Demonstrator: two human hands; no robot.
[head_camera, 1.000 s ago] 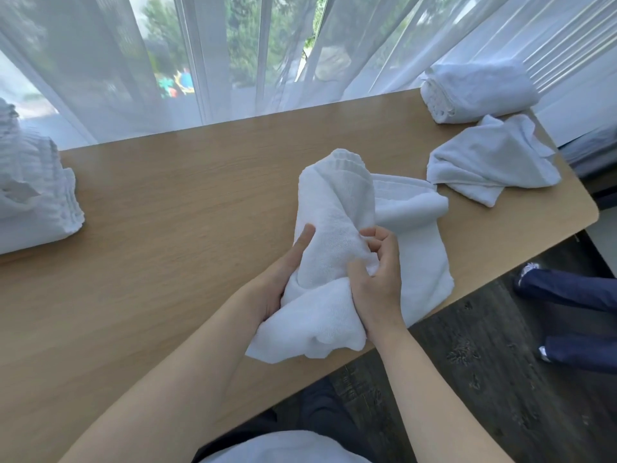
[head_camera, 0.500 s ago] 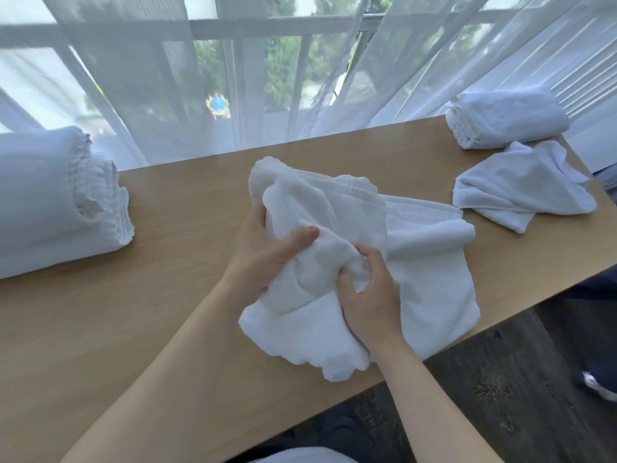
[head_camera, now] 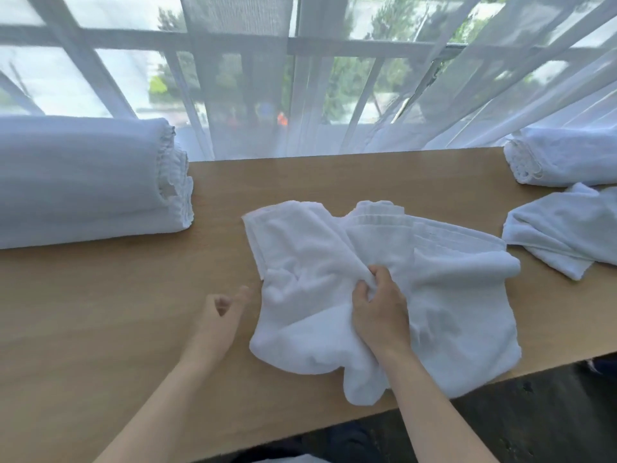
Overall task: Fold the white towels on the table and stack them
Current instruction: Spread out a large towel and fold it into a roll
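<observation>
A rumpled white towel lies spread in the middle of the wooden table, its near edge hanging over the table's front. My right hand pinches a bunched fold near the towel's centre. Just left of the towel, my left hand hovers blurred over the bare wood with loosely curled fingers, holding nothing. A tall stack of folded white towels sits at the far left.
At the far right, a rolled white towel lies by the curtain, with a loosely crumpled white towel just in front of it. Sheer curtains hang along the table's back edge. Dark floor shows beyond the front edge.
My left hand has let go of the towel and moved off to its left. The towel now lies flatter and more spread out. The view has tilted up and leftward.
</observation>
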